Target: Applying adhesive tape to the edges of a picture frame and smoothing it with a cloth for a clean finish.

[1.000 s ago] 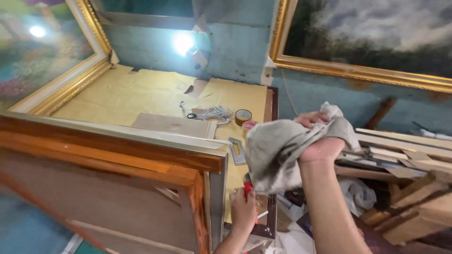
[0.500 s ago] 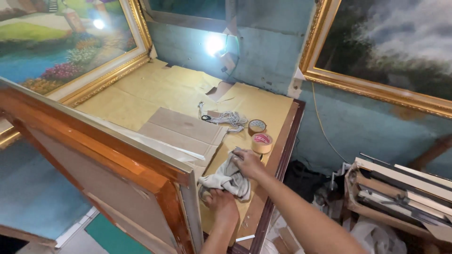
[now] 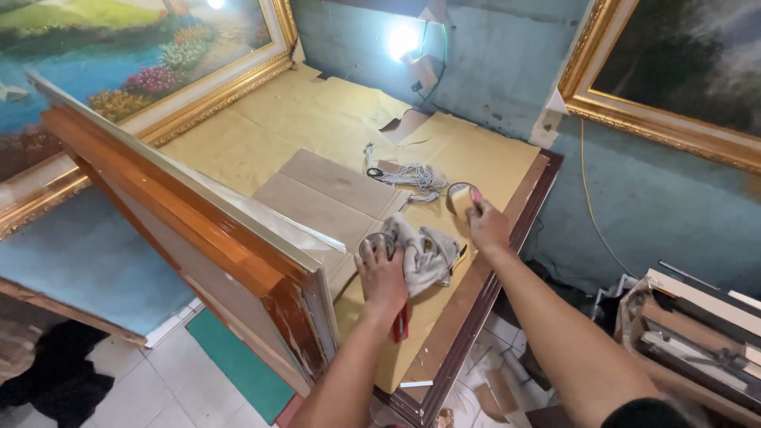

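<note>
Bench (image 3: 507, 317): dark wood edge, top covered in yellow-brown paper, two flat cardboard sheets (image 3: 329, 194) on it. Sits against a teal wall (image 3: 491, 71) with a bare lamp (image 3: 403, 40) glaring on it. White tiled floor (image 3: 166, 380) below, with a green mat (image 3: 238, 364).

Around: large wooden frame (image 3: 198, 230) stands tilted on edge along the bench's left side, its corner just beside the left hand. Two gilt-framed paintings lean at the walls: a landscape (image 3: 119, 55) at left, a dark one (image 3: 682, 71) at right. Coil of white cord (image 3: 408, 176) lies past the cardboard. Stack of frame mouldings (image 3: 697, 333) at lower right, off the bench. Thin yellow wire (image 3: 590, 206) hangs down the wall.

Left hand (image 3: 382, 277): palm down, fingers on a round shiny tin-like thing (image 3: 377, 244), touching the edge of a grey rag (image 3: 424, 254) bunched on the bench. Grip on the tin: can't tell whether closed. Something red (image 3: 402, 323) shows under the wrist; can't tell what.

Right hand (image 3: 485, 226): fingers wrapped round one roll of tape (image 3: 460, 198), just beyond the rag, held at bench level.

Count: 1 rag, 1 tape roll, 1 tin, 2 paintings, 1 bare frame.
</note>
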